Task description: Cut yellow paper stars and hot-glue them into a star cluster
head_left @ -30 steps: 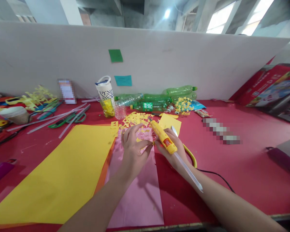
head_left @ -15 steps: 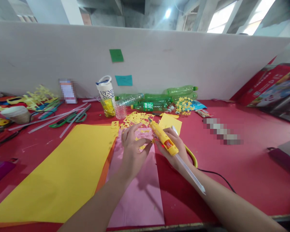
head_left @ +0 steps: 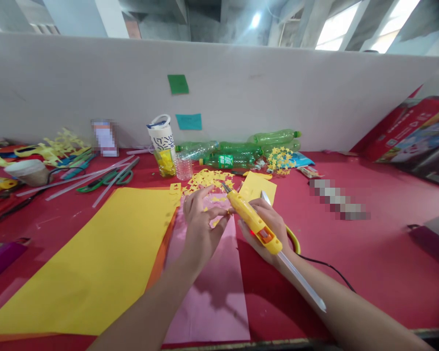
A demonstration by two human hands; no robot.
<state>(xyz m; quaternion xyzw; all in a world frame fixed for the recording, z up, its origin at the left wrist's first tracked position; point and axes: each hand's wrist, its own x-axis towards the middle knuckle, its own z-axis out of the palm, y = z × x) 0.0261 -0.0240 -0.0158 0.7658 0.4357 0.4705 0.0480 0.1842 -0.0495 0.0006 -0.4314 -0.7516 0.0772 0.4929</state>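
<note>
Over the pink sheet [head_left: 208, 312], my left hand [head_left: 205, 219] pinches a tiny yellow piece between thumb and index finger. My right hand [head_left: 265, 229] is wrapped round a yellow glue gun [head_left: 254, 219], its nozzle pointing up and left, just above my left fingertips. A clear glue stick [head_left: 303, 280] sticks out of the gun's rear. Yellow paper stars [head_left: 208, 179] lie in a heap beyond my left hand. A small yellow sheet [head_left: 258, 185] and part of a pair of scissors show behind my right hand.
Large yellow paper [head_left: 84, 263] lies left. Green bottles [head_left: 237, 160], a white patterned tumbler [head_left: 161, 136] and a ball of stars [head_left: 281, 160] stand or lie along the white partition [head_left: 131, 83]. Green scissors [head_left: 106, 180] and glue sticks are at left. A black cord [head_left: 329, 263] runs right.
The glue gun has shifted slightly right and down in my right hand, and its nozzle has moved a little left. My left hand stays nearly in place, still pinching.
</note>
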